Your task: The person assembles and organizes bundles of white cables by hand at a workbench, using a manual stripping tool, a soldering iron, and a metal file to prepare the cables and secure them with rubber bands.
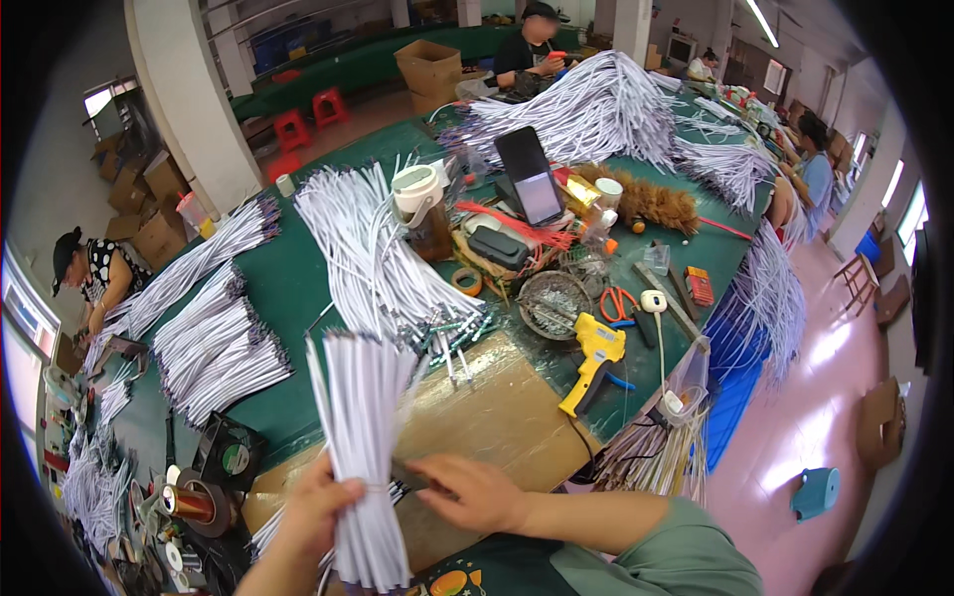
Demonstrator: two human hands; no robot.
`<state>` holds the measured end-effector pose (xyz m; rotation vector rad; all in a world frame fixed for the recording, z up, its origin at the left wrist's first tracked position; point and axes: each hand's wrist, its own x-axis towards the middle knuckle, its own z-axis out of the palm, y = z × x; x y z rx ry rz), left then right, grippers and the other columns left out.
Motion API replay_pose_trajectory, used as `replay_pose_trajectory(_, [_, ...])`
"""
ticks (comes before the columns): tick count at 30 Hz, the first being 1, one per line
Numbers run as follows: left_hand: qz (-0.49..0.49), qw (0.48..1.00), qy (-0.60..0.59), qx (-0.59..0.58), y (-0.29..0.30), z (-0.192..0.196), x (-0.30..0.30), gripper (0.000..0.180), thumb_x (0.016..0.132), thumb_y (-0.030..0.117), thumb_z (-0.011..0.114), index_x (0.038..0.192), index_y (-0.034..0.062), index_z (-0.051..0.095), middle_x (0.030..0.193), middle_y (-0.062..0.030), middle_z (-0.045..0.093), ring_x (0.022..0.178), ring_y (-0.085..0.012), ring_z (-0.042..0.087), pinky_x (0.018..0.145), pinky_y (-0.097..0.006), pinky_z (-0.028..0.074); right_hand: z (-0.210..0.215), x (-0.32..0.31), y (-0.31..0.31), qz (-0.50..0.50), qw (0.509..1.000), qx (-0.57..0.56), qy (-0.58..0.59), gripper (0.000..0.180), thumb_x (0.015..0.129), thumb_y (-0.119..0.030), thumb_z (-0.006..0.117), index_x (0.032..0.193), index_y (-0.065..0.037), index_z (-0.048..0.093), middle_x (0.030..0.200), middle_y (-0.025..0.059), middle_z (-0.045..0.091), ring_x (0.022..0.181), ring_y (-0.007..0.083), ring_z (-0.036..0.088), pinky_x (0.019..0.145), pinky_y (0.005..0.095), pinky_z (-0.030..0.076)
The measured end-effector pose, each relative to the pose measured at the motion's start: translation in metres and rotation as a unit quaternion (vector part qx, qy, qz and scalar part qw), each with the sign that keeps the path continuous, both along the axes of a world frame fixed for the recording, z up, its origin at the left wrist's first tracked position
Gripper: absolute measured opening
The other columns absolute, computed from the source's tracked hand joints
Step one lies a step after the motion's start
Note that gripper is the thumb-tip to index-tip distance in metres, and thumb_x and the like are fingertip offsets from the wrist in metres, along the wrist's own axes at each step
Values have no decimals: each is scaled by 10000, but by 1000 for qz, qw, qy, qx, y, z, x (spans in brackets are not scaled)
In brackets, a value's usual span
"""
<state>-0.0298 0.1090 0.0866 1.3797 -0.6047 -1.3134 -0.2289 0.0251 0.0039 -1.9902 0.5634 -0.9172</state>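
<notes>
Left hand closed around a bundle of white wires, held upright at the near edge of the desk; wire tops fan out above the grip. Right hand just beside it, fingers loosely curled, touching the bundle at mid-height; whether it pinches a wire, cannot tell. Both over a brown cardboard sheet on the near edge. Yellow glue gun right of the sheet. Copper wire spool at the near left corner. Mid-desk: loose piles of white wires, round wire basket, orange scissors. Farther back: upright phone.
</notes>
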Motion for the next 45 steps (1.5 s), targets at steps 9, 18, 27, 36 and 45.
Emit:
replay_pose_trajectory(9, [-48,996,72,-34,6,-63,-39,808,655,117,857,1307,32,387,1108,-66,540,1028,-204,555,909,-338,471,6,-6,4,-3,990,-137,21,347,840,-108,630,1173,-23,585,955,124,647,788,301,652,669,369,529])
replay_pose_trajectory(18, [-54,988,144,-18,3,-62,-33,719,640,32,809,1251,17,430,1016,-107,606,909,-238,627,799,-358,536,11,-7,-7,24,970,-237,40,275,800,-151,600,1044,-27,573,841,90,604,714,258,642,603,366,507])
replay_pose_trajectory(27, [-114,981,157,-11,3,-45,-31,586,664,46,780,1169,-1,485,881,-131,652,770,-247,663,697,-369,567,19,-4,-13,2,962,-274,3,157,786,-153,634,904,-70,572,758,52,564,646,235,601,564,364,470])
replay_pose_trajectory(36, [-79,933,349,-26,15,-49,-49,597,676,82,767,1190,68,463,928,-140,609,754,-276,655,678,-397,573,50,10,-48,-71,944,-322,-19,103,753,-127,678,822,-104,606,714,35,586,606,235,593,536,352,467])
replay_pose_trajectory(45, [-48,918,394,-6,25,-65,-64,562,718,96,741,1186,62,431,936,-150,609,767,-280,652,691,-425,567,31,15,-68,-99,946,-309,14,96,769,-108,675,833,-101,603,698,52,579,575,255,584,524,362,470])
